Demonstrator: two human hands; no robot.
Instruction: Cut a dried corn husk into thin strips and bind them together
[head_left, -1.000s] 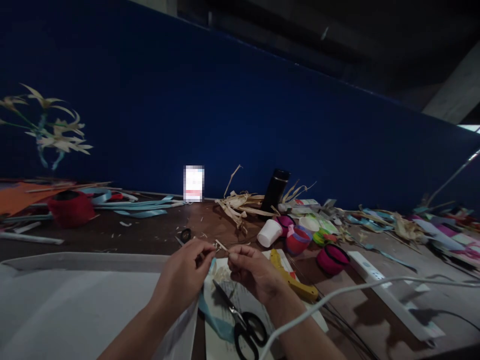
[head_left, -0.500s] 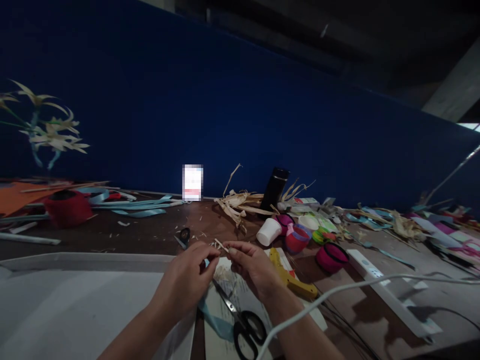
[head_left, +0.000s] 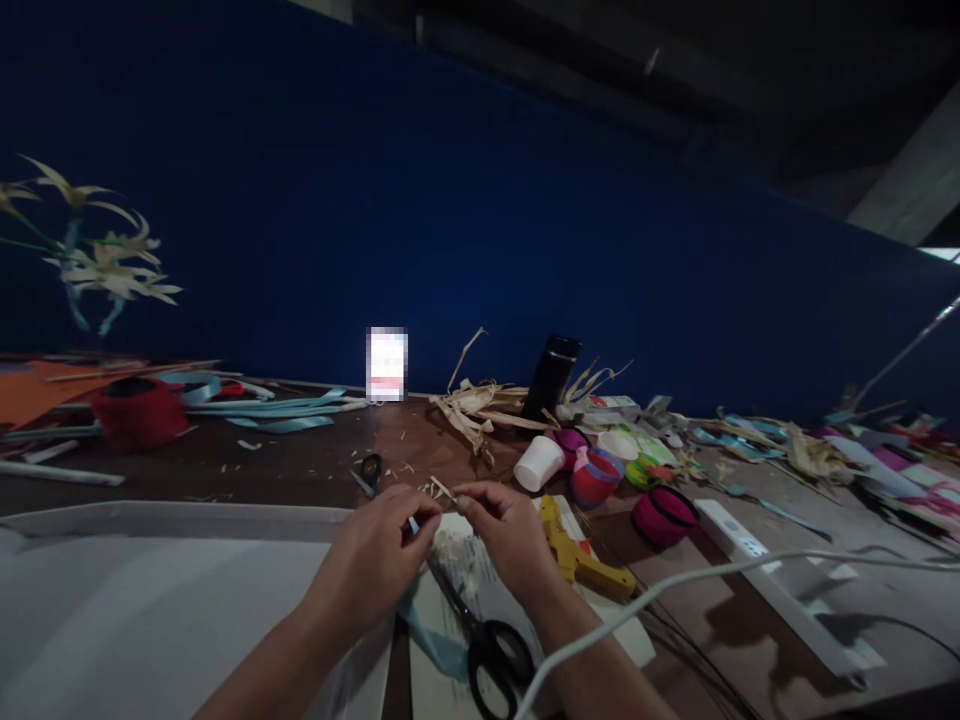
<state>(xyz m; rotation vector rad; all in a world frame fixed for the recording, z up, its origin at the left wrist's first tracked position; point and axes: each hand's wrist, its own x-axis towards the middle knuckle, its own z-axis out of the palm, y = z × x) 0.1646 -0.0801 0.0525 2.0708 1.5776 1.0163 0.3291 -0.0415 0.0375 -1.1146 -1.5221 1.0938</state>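
My left hand (head_left: 379, 555) is closed in a pinch, with a bit of light blue ribbon showing between its fingers. More of the light blue ribbon (head_left: 439, 650) trails down below that hand onto a printed sheet (head_left: 435, 697). Close beside it, my right hand (head_left: 514, 535) is also closed, thumb and forefinger pinching a thin pale strip (head_left: 442, 488) that looks like dried husk. Between my wrists lie black-handled scissors (head_left: 480, 632) on the sheet. Pale shreds (head_left: 454, 545) lie just under my fingers.
A white tray (head_left: 172, 620) fills the lower left. Right of my hands sit a yellow glue gun (head_left: 581, 560), a white cup (head_left: 538, 462), a magenta ribbon roll (head_left: 664, 513) and a power strip (head_left: 780, 585). A white cable (head_left: 675, 577) crosses my right forearm. Dried husks (head_left: 480, 400) lie behind.
Both hands stay almost in place. The pale strip in my right fingers has tilted slightly, and my right fingers have shifted a little.
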